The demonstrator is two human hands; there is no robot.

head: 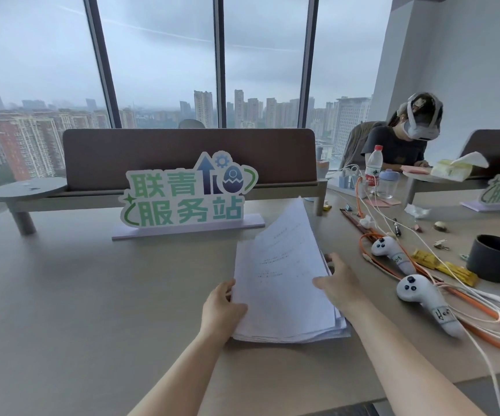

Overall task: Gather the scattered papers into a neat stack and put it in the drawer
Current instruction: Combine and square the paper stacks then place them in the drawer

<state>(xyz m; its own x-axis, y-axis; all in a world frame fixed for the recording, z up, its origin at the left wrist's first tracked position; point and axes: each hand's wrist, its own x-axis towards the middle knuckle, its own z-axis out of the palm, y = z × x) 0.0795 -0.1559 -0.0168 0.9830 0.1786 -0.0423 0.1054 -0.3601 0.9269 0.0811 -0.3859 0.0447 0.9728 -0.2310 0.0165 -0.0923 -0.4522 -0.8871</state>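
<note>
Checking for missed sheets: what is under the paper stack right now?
The paper stack has its near edge on the table and its far end raised, left hand and right hand at its sides. The table beneath is hidden.

Stack of white printed papers [284, 289] on the desk [92, 295], near edge resting on the surface, far end lifted and tilted up. Edges roughly squared, lower sheets slightly fanned at the near right corner. Faint text on the top sheet.
</note>
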